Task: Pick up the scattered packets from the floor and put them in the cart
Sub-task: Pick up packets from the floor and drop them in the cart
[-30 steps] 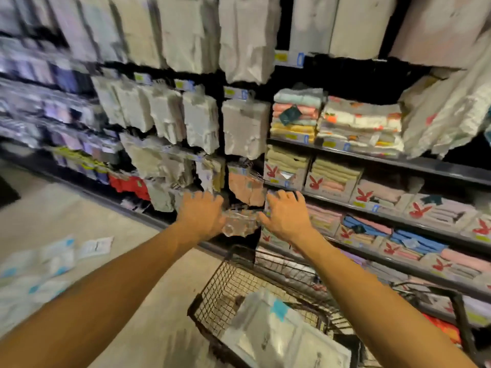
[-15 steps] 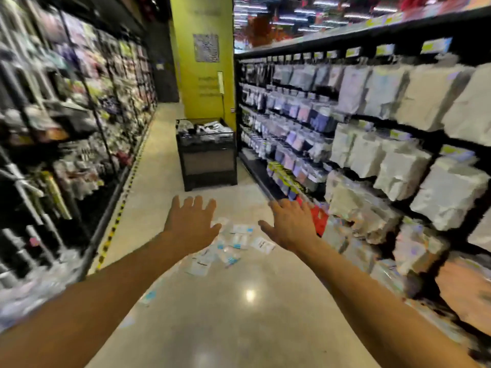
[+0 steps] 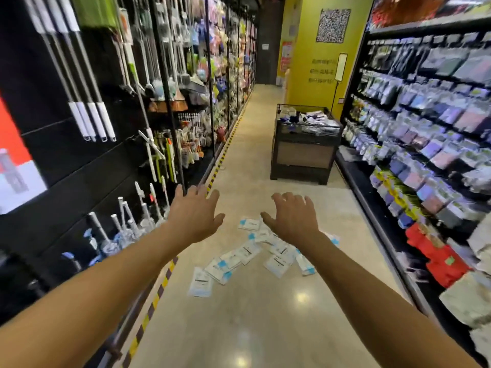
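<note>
Several white packets with blue corners (image 3: 247, 254) lie scattered on the beige aisle floor ahead of me. My left hand (image 3: 195, 215) and my right hand (image 3: 291, 219) are stretched out in front of me, above the packets, with fingers spread and nothing in them. Part of the pile is hidden behind my right hand and forearm. The cart is out of view.
A dark display bin (image 3: 305, 144) full of goods stands in the aisle beyond the packets. Shelves of hanging goods (image 3: 430, 144) line the right side, mops and brushes (image 3: 148, 144) the left. A yellow-black floor stripe (image 3: 159, 288) runs along the left shelf base.
My view has swung left, from the cart and the shelf to straight down the aisle. The cart has left the view. The packets now lie directly ahead under my empty hands.
</note>
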Demonstrator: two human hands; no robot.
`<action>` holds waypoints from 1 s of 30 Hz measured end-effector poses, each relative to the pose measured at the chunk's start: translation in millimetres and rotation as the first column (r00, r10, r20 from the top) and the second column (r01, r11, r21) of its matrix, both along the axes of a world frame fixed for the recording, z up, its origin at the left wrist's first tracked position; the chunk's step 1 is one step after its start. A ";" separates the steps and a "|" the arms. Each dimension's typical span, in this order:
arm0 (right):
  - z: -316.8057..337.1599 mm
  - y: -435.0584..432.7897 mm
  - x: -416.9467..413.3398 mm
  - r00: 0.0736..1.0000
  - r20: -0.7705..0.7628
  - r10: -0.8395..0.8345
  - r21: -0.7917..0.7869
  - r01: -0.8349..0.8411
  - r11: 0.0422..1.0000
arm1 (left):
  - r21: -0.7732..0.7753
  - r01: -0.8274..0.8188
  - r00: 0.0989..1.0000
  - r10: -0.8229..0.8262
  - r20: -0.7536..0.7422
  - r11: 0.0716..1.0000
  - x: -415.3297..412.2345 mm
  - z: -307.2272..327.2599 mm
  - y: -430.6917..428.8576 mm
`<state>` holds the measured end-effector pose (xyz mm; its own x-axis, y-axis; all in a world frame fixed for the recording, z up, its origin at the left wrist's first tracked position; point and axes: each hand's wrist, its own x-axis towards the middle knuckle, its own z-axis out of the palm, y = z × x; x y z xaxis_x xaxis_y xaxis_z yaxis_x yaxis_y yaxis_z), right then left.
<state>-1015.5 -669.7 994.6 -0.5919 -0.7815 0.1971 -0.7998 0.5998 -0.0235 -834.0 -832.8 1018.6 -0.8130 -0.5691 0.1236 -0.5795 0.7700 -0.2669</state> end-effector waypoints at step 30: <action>-151.7 -551.6 -231.7 0.998 0.013 0.058 0.112 -0.059 0.992 | 0.117 -0.107 0.993 0.101 0.060 0.987 -214.9 -173.1 -530.3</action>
<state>-1247.2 -1221.3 842.9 -0.5457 -0.8319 0.1010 -0.8338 0.5511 0.0335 -1049.0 -1363.0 845.5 -0.7522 -0.6589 0.0072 -0.6455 0.7345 -0.2094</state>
